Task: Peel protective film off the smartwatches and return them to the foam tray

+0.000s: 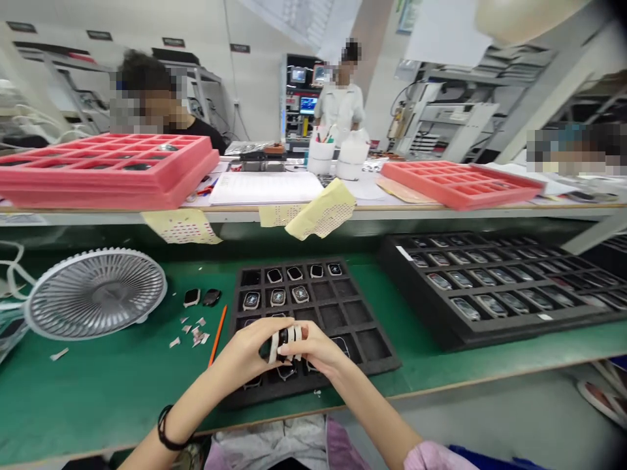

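Between my two hands is a row of several smartwatch cases (285, 343), pressed side by side on edge. My left hand (249, 339) is closed around their left end. From the other side, my right hand (316, 347) grips the right end with bent fingers. Below them lies a black foam tray (353, 287) divided into square compartments. Watch cases such as this one (300, 294) sit face up in its upper left and back compartments; others in the front rows are partly hidden by my hands.
Left of the tray are an orange stick (218, 334), two loose watch cases (192, 297), small scraps (197, 336) and a grey fan (100, 294). A stack of black foam trays (416, 313) holds watches at right. Pink trays (169, 176) stand on the shelf; people are beyond.
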Available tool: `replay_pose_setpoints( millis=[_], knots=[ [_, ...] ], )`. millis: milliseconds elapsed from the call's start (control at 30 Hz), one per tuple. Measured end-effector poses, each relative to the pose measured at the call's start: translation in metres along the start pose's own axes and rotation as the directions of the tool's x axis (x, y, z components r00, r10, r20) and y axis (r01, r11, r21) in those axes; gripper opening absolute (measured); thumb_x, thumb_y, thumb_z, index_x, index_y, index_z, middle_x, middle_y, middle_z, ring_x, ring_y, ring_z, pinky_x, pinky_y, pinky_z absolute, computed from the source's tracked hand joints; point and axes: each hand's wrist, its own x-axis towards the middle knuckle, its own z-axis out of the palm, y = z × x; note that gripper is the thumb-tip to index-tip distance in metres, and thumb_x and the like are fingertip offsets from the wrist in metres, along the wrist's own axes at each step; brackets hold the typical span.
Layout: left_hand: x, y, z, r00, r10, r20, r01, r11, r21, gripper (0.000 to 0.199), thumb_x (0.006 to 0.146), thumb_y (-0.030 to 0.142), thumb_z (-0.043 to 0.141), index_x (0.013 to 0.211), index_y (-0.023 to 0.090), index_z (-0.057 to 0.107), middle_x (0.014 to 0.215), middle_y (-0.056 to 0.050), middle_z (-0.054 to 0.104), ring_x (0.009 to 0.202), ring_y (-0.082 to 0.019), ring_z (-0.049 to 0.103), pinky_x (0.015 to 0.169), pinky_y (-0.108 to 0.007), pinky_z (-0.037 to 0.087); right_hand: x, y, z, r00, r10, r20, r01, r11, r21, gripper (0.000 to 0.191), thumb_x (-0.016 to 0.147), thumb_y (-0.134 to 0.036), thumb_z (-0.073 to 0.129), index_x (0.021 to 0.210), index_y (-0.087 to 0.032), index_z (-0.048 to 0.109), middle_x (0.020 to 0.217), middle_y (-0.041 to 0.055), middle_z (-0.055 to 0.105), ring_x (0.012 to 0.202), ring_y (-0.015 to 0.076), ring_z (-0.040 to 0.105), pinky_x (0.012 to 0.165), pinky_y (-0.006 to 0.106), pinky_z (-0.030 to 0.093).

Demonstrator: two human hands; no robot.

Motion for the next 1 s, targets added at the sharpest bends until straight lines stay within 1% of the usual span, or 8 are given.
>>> replay_pose_setpoints(
  millis=[100,233,367,467,567,700,800,1000],
  knots=[
    [0.013,-0.01,-0.005,0.964,-0.235,-0.127,0.211,0.962,-0.175,0.044,0.066,0.033,0.077,0.106,0.022,0.061,0.097,-0.006,0.068,0.081,-0.021,0.067,0.075,-0.033,0.057,0.004,-0.018,-0.017,0.997,-0.057,-0.044,0.058,0.998,0.021,0.041,0.046,-0.026,0.088,0.082,-0.015,0.071,0.07,0.0016,0.069,0.069,0.0176,0.068,0.074,0.031,0.051],
    [0.038,-0.035,-0.001,0.818,-0.561,-0.125,0.421,0.733,-0.534,0.061,0.056,0.037,0.082,0.11,0.021,0.058,0.078,0.004,0.056,0.047,-0.007,0.048,0.042,-0.02,0.042,0.025,-0.046,-0.045,0.982,-0.109,-0.151,0.108,0.994,-0.014,0.047,0.041,-0.029,0.09,0.081,-0.013,0.071,0.075,0.0045,0.071,0.075,0.0212,0.07,0.077,0.034,0.051],
    [0.065,-0.059,0.015,0.759,-0.646,0.077,0.429,0.408,-0.806,0.056,0.053,0.033,0.082,0.104,0.017,0.063,0.063,0.006,0.043,0.048,-0.005,0.039,0.035,-0.014,0.025,0.056,-0.063,-0.066,0.971,-0.132,-0.201,0.117,0.99,-0.081,0.043,0.033,-0.028,0.092,0.064,-0.011,0.066,0.07,0.0034,0.069,0.07,0.0169,0.068,0.072,0.029,0.051],
    [0.077,-0.068,0.023,0.75,-0.653,0.104,0.354,0.263,-0.898,0.046,0.056,0.027,0.079,0.099,0.015,0.067,0.073,0.001,0.052,0.055,-0.008,0.044,0.038,-0.016,0.032,0.076,-0.065,-0.077,0.964,-0.089,-0.25,0.062,0.991,-0.114,0.046,0.027,-0.025,0.092,0.06,-0.012,0.064,0.065,0.0001,0.067,0.066,0.0142,0.065,0.068,0.027,0.051],
    [0.079,-0.071,0.022,0.736,-0.669,0.102,0.345,0.241,-0.907,0.041,0.057,0.023,0.077,0.097,0.017,0.07,0.079,-0.001,0.056,0.06,-0.01,0.048,0.044,-0.019,0.041,0.086,-0.062,-0.087,0.958,-0.074,-0.277,0.051,0.995,-0.087,0.047,0.028,-0.026,0.092,0.063,-0.012,0.064,0.065,-0.0006,0.067,0.065,0.0129,0.064,0.067,0.026,0.051],
    [0.076,-0.075,0.014,0.649,-0.747,0.144,0.447,0.22,-0.867,0.042,0.047,0.023,0.079,0.089,0.022,0.072,0.083,-0.001,0.061,0.069,-0.016,0.055,0.048,-0.02,0.048,0.086,-0.058,-0.094,0.969,-0.081,-0.232,0.059,0.993,-0.1,0.044,0.033,-0.027,0.092,0.063,-0.012,0.064,0.065,-0.0004,0.068,0.063,0.0106,0.063,0.066,0.023,0.05],
    [0.074,-0.081,0.011,0.602,-0.781,0.165,0.514,0.221,-0.829,0.045,0.042,0.025,0.079,0.087,0.025,0.073,0.095,-0.002,0.066,0.092,-0.026,0.061,0.055,-0.022,0.054,0.086,-0.056,-0.098,0.972,-0.084,-0.218,0.061,0.992,-0.109,0.044,0.031,-0.026,0.092,0.062,-0.012,0.065,0.066,-0.0012,0.068,0.061,0.0094,0.062,0.066,0.022,0.05],
    [0.071,-0.097,0.016,0.59,-0.788,0.178,0.591,0.271,-0.76,0.035,0.044,0.043,0.078,0.079,0.04,0.073,0.091,0.008,0.072,0.121,-0.032,0.052,0.062,-0.024,0.057,0.092,-0.053,-0.103,0.968,-0.077,-0.237,0.051,0.992,-0.114,0.044,0.03,-0.026,0.092,0.063,-0.013,0.066,0.065,-0.0027,0.066,0.057,0.0089,0.061,0.062,0.021,0.049]
  ],
)
